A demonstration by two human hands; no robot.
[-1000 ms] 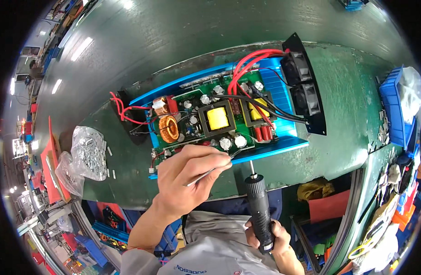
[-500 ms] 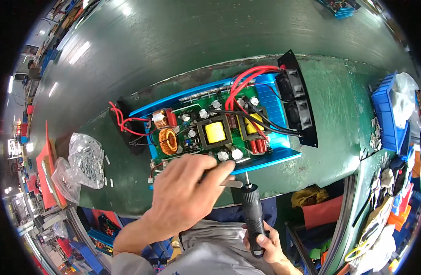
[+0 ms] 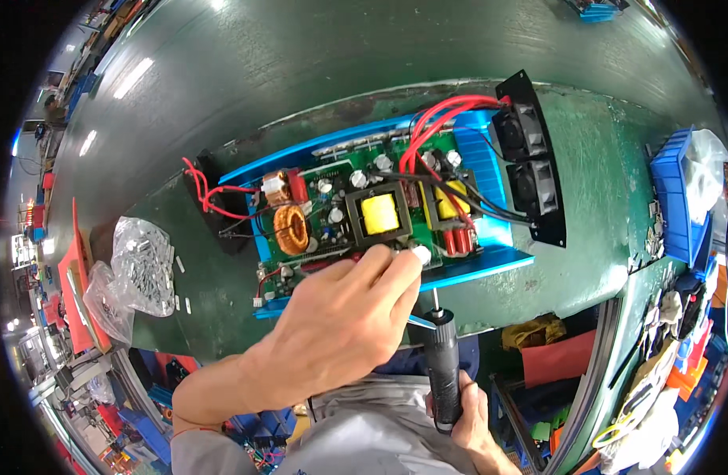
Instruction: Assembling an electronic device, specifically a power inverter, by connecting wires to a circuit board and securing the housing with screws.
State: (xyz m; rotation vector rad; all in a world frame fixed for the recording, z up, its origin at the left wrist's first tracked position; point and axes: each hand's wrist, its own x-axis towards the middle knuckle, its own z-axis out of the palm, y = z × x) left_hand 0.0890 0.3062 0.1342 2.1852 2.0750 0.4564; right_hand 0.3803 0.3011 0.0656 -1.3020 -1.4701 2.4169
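Observation:
An open blue metal case (image 3: 490,237) lies on the green bench and holds a green circuit board (image 3: 332,229) with a copper coil, yellow-topped transformers and red wires (image 3: 435,119). A black fan panel (image 3: 530,158) stands at its right end. My left hand (image 3: 340,324) reaches over the near edge of the board, fingertips on the components there, with thin metal tweezers pinched under the palm. My right hand (image 3: 475,419) grips a black electric screwdriver (image 3: 443,364) upright just in front of the case, its bit pointing at the case's near edge.
A clear bag of small screws (image 3: 138,265) lies at the left of the green bench top (image 3: 601,237), with loose screws beside it. A blue bin (image 3: 672,198) stands at the right. Red trays sit at the far left, and clutter lies below the bench's right edge.
My left hand has moved forward from the near edge onto the board, and the tweezers are now mostly hidden under it. The screwdriver has stayed about where it was.

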